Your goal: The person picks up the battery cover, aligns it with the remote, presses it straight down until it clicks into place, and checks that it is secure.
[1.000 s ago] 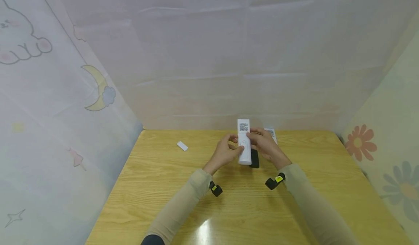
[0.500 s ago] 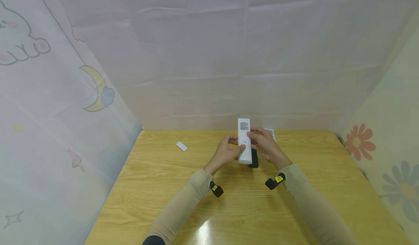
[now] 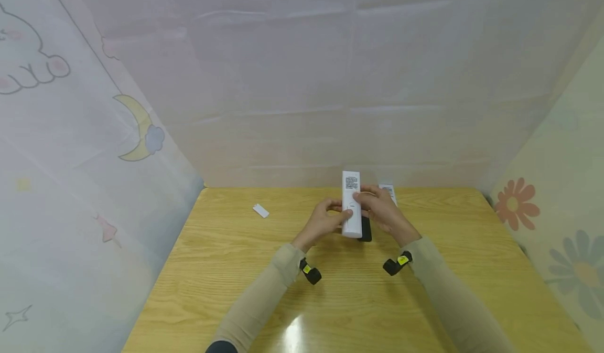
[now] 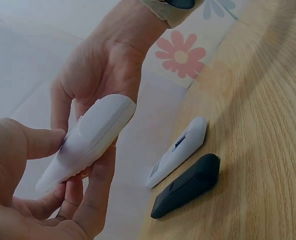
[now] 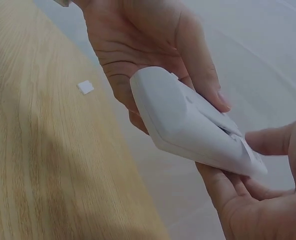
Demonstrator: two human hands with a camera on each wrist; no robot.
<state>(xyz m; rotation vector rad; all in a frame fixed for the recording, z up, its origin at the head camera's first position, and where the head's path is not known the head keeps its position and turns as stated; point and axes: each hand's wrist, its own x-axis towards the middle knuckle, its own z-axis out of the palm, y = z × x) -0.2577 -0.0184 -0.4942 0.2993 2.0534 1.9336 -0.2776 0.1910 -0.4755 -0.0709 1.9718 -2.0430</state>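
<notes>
A white remote control (image 3: 351, 214) is held up over the table with its back, bearing a printed label, facing me. My left hand (image 3: 323, 222) grips its lower part, thumb on the back. From the other side my right hand (image 3: 384, 211) holds it higher up, its thumb on the back too. In the right wrist view, a battery cover (image 5: 212, 111) sits on the back with a dark gap showing at its edge, under the left thumb (image 5: 215, 92). Fingers of both hands support the remote from beneath.
Behind the hands, a black remote (image 4: 186, 185) and a second white remote (image 4: 178, 150) with an uncovered battery compartment lie on the wooden table (image 3: 212, 269). A small white cover (image 3: 261, 210) lies to the left. Printed cloth walls (image 3: 283, 80) enclose the table's back and sides.
Both hands keep hold of the white remote in nearly the same place, with only slight shifts of the thumbs. The head view has turned a little to the right.
</notes>
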